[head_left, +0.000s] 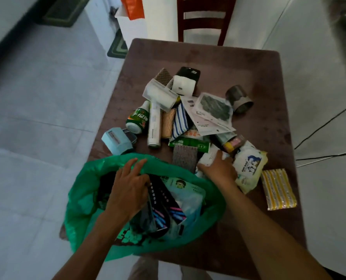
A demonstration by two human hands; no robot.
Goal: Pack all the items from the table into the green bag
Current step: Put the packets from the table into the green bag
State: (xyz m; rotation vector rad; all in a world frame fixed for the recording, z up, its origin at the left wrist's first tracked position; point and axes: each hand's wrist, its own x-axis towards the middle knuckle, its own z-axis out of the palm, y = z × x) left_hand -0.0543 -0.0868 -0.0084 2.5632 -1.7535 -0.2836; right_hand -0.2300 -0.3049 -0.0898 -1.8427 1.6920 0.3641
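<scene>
Head view: the green bag (83,190) sags open at the table's (188,57) near edge, thin and floppy (it will slump unless the rim is held), already holding several flat packets. The left hand (127,190) lies inside its mouth, fingers fairly straight on a dark packet (164,201), pinning rather than gripping. The right hand (218,168), just beyond the rim, reaches onto a small white packet (207,158); whether it grips yet, I cannot tell. Past it the pile looks light, some of it slippery film. Right of that hand, a yellow striped pack (278,188) sits near the table edge; bare tabletop lies beyond.
</scene>
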